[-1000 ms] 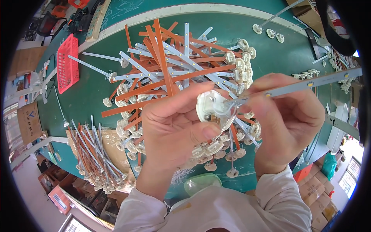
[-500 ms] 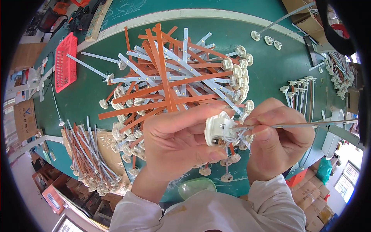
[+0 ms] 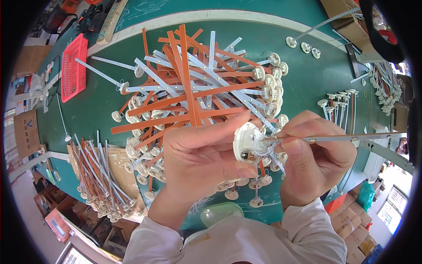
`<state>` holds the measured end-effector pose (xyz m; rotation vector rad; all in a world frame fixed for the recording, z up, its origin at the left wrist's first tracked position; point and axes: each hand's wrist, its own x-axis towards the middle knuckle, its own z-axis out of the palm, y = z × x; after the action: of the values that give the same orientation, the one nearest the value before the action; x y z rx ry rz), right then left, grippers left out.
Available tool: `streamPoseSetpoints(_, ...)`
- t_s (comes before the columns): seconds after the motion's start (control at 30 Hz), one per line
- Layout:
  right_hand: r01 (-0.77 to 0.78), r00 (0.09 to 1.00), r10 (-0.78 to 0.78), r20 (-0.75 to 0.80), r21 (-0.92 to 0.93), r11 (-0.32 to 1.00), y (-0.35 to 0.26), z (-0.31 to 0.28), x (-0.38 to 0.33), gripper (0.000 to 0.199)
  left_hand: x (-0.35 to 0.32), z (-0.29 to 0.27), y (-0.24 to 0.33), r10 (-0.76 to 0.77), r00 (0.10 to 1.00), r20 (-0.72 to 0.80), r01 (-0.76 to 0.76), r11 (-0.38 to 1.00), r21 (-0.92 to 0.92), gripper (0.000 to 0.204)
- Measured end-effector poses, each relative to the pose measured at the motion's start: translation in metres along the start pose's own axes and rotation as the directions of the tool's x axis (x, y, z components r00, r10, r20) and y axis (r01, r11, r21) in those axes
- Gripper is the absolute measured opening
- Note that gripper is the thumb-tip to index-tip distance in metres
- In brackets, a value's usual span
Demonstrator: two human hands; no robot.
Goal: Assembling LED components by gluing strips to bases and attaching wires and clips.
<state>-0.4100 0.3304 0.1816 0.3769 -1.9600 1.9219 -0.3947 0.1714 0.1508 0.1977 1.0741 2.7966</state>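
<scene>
Pinching the light white disc base [image 3: 245, 143] in my left hand [image 3: 198, 158], I clamp its thin, bendable strip [image 3: 334, 138] with my right hand [image 3: 314, 160] at centre frame.

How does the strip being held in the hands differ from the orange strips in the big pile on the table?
The held strip is pale grey-white; the orange strips are orange-brown. The held strip is pinched in the right hand, its end at the round white base gripped by the left hand; the orange strips lie crisscrossed on the green table. Both are long, thin and flat.
</scene>
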Motion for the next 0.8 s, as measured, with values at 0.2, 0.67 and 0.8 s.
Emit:
streamPoseSetpoints(0.2,-0.057,0.997,0.061,-0.039,0.08,0.995,-0.0031,0.0025,0.0022,0.012,0.002,0.0017,-0.0002,-0.019,1.0,0.005,0.019,0.999,-0.039,0.057)
streamPoseSetpoints(0.67,-0.174,0.984,0.177,-0.016,0.096,0.98,-0.0085,0.0067,0.0031,0.006,0.0018,-0.0037,-0.0015,-0.065,0.997,0.052,0.071,0.991,-0.116,0.054)
streamPoseSetpoints(0.8,-0.233,0.972,0.234,-0.001,0.088,0.968,-0.0082,0.0063,0.004,0.006,0.0012,-0.0052,-0.0013,-0.008,0.999,0.047,0.009,1.0,-0.013,0.055)
